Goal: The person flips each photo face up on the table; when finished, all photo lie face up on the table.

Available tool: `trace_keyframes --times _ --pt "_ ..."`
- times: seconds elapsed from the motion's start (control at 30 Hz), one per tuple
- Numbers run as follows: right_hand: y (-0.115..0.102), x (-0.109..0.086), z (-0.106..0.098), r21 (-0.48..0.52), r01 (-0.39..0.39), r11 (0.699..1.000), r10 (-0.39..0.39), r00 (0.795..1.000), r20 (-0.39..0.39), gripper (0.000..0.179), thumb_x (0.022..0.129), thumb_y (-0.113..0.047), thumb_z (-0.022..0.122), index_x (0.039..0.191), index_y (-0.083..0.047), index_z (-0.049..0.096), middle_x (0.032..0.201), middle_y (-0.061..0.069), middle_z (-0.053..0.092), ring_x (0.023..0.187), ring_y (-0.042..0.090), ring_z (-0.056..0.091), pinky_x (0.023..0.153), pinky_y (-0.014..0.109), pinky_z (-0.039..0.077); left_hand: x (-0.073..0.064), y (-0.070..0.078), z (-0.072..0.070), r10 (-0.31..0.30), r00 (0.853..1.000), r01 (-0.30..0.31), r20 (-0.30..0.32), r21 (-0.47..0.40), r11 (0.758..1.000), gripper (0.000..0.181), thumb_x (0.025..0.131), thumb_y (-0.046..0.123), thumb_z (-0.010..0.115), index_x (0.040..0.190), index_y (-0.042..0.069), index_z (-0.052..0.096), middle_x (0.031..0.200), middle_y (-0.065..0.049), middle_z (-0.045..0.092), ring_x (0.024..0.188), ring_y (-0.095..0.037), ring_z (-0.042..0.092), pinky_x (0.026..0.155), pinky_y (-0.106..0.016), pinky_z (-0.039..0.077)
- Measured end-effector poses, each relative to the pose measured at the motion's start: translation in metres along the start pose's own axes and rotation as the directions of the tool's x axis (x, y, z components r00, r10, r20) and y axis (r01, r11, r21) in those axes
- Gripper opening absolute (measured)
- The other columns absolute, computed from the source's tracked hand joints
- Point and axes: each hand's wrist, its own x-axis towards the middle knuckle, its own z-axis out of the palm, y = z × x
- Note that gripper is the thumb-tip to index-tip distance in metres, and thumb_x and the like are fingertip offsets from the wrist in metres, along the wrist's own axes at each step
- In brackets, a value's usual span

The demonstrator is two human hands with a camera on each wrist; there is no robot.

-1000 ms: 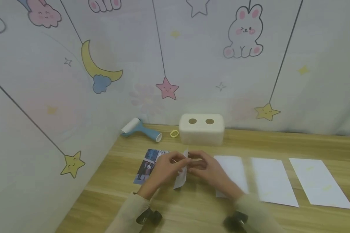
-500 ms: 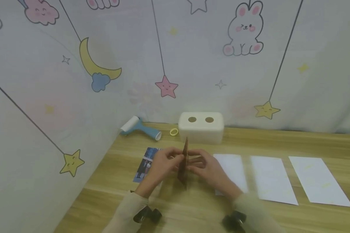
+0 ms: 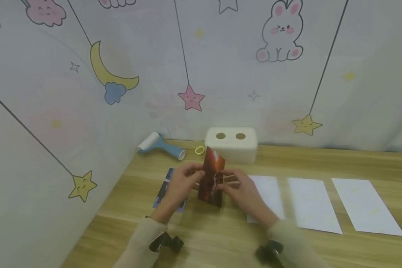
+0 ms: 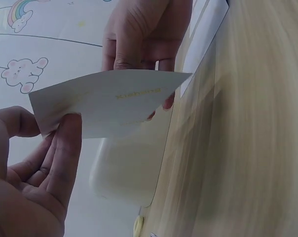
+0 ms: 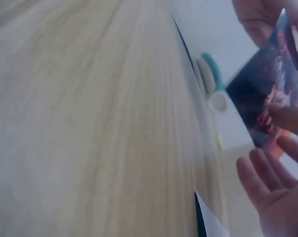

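A small glossy photo print (image 3: 210, 182) with a dark red and orange picture stands upright above the table in the head view. My left hand (image 3: 181, 188) pinches its left edge between thumb and fingers. At the opposite edge my right hand (image 3: 246, 193) holds it with thumb and index finger, the other fingers spread behind. The left wrist view shows the print's white back (image 4: 102, 101) with faint yellow lettering. A second photo print (image 3: 161, 191), bluish with figures, lies on the table, partly covered by my left hand and forearm.
Three white sheets (image 3: 313, 203) lie in a row to the right. At the back stand a white box (image 3: 231, 150) with two round holes, a yellow ring (image 3: 199, 150) and a blue-handled lint roller (image 3: 162, 146). A patterned cloth wall (image 3: 221, 67) closes off the back and left.
The photo print has turned from its white back, through edge-on, to its picture side facing the head camera. Both hands keep hold of it, and it now stands a little higher.
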Motion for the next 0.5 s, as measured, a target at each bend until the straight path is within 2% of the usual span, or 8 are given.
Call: trace_keyframes --times 0.2,0.33,0.5 --pt "-0.002 0.001 -0.004 0.009 -0.077 0.997 0.077 0.996 -0.047 0.047 0.092 -0.003 0.082 0.136 -0.001 0.065 0.135 0.019 0.063 0.113 0.037 0.070 0.093 0.038 0.060 0.004 -0.005 -0.005 -0.043 0.999 0.043 0.007 -0.043 0.998 0.027 0.097 0.006 0.069 0.120 -0.008 0.073 0.103 -0.016 0.077 0.076 -0.017 0.070 0.065 -0.032 0.062" --pt "-0.004 0.001 -0.007 -0.003 -0.104 0.995 0.104 0.994 -0.046 0.051 0.093 -0.008 0.082 0.140 -0.003 0.063 0.131 0.019 0.068 0.106 0.035 0.074 0.084 0.039 0.062 0.005 -0.008 -0.007 -0.061 0.998 0.061 0.007 -0.063 0.996 0.028 0.097 0.006 0.069 0.121 -0.007 0.072 0.104 -0.016 0.077 0.078 -0.020 0.073 0.067 -0.034 0.063" --pt "-0.005 0.002 -0.011 -0.045 -0.107 0.993 0.104 0.993 -0.057 0.051 0.094 -0.011 0.082 0.141 -0.005 0.062 0.122 0.017 0.071 0.098 0.031 0.075 0.074 0.032 0.061 0.006 -0.010 -0.010 -0.055 0.998 0.055 0.001 -0.069 0.996 0.032 0.096 0.005 0.074 0.128 -0.001 0.071 0.104 -0.014 0.076 0.078 -0.021 0.074 0.069 -0.038 0.064"
